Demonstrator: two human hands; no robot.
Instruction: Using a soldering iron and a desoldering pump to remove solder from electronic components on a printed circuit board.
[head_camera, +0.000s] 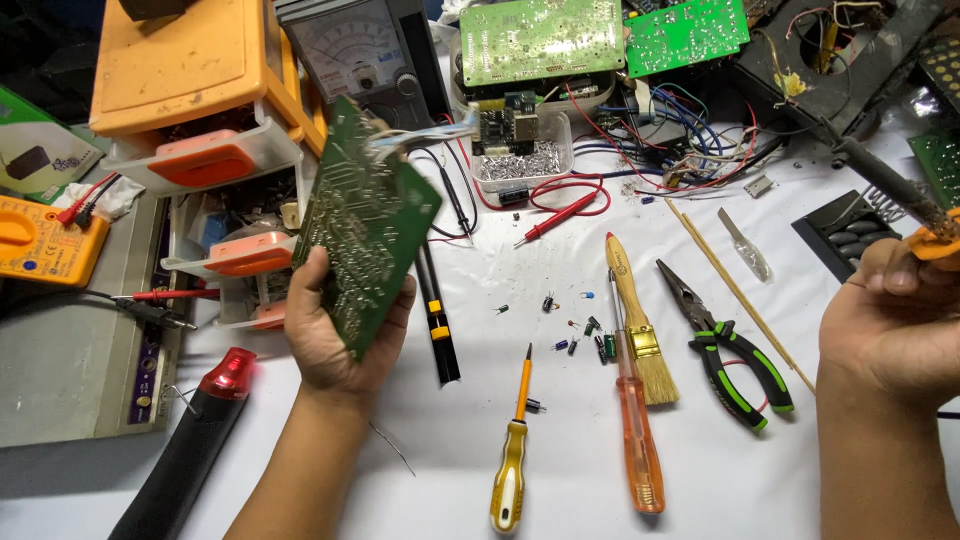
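Observation:
My left hand (335, 335) grips a green circuit board (365, 225) by its lower edge and holds it upright above the white table, solder side toward me. Pale wires (420, 138) run off the board's top. At the right edge my right hand (890, 315) is closed around the orange handle of a soldering iron (890, 180), whose dark barrel points up and to the left, well away from the board. Several small loose components (585, 335) lie on the table between my hands.
On the white table (560, 470) lie a yellow screwdriver (512, 470), an orange screwdriver (638, 440), a paint brush (640, 325), green-handled pliers (735, 360), a thin wooden stick (735, 290) and a black heat gun (195, 440). Meters, an orange parts drawer (215, 150), boards and tangled wires crowd the back.

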